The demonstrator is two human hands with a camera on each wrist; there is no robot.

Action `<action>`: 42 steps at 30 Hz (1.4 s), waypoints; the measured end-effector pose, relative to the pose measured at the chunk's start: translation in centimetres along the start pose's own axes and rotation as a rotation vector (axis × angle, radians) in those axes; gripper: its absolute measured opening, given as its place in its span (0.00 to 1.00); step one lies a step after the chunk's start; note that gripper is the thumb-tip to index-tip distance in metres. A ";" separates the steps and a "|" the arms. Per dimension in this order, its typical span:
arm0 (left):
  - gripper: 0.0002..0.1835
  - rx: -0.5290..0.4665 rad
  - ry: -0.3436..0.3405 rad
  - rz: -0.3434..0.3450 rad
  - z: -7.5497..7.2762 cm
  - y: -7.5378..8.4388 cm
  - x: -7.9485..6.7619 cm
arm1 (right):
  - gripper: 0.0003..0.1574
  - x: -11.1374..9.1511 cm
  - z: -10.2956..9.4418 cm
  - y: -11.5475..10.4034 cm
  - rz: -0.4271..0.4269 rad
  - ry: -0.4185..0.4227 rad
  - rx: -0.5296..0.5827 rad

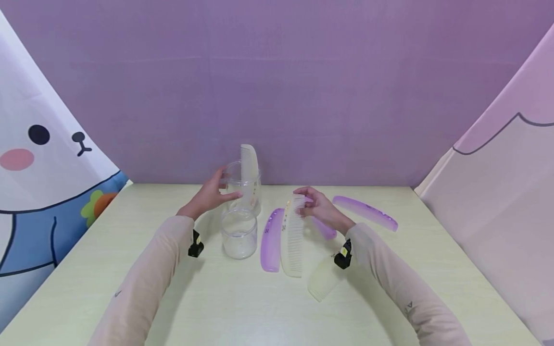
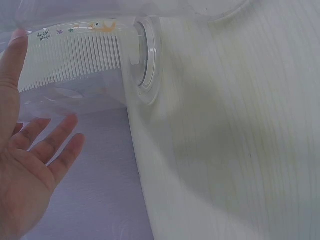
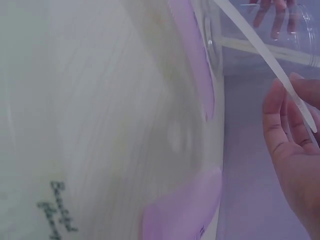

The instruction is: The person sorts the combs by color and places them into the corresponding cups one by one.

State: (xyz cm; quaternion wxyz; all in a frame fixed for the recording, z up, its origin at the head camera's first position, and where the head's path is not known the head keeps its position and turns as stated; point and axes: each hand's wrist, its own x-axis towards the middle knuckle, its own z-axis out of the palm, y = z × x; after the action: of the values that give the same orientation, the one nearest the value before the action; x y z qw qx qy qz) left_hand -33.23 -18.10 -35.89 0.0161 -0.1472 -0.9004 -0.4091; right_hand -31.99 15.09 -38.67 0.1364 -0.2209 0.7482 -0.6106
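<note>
My right hand (image 1: 322,209) pinches the upper end of a cream comb (image 1: 293,240), which slants above the table with its teeth facing right. In the right wrist view, the held comb (image 3: 265,50) appears edge-on between thumb and fingers. Around the left side of a clear plastic cup (image 1: 255,204) is my left hand (image 1: 209,194), thumb in front and fingers behind. The left wrist view has those fingers (image 2: 60,137) spread and fairly straight beside the cup wall. Another cream comb (image 1: 248,166) stands upright inside this cup, its top above the rim.
A second clear cup (image 1: 239,238) stands nearer me. One purple comb (image 1: 271,242) lies left of the held comb, another purple comb (image 1: 324,228) partly under my right hand, a third purple comb (image 1: 365,211) farther right. A cream comb (image 1: 324,281) lies below my right wrist. Purple cloth (image 1: 277,96) hangs behind.
</note>
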 end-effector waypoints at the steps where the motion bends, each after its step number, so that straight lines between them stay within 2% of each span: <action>1: 0.56 0.000 0.000 0.000 0.0 0.0 0.0 | 0.35 0.0 0.0 0.0 -0.001 0.006 0.010; 10: 0.55 0.002 0.000 0.011 0.1 0.1 0.0 | 0.37 0.1 0.4 -0.6 -0.017 0.049 0.061; 18: 0.55 0.017 0.002 0.017 0.0 0.0 0.0 | 0.35 0.4 0.3 -1.8 -0.048 0.078 0.108; 29: 0.55 0.013 -0.002 0.002 0.0 -0.1 -0.1 | 0.33 1.2 -0.3 -3.9 -0.113 0.210 0.105; 42: 0.55 0.001 0.000 -0.004 -0.1 -0.1 -0.2 | 0.32 2.6 -1.2 -7.3 -0.180 0.321 0.105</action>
State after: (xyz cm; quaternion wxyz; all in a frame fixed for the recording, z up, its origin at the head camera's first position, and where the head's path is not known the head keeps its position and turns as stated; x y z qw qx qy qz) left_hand -33.10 -18.32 -35.94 0.0154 -0.1454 -0.9008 -0.4088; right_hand -33.63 13.63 -31.08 -0.0286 -0.1792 0.7048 -0.6858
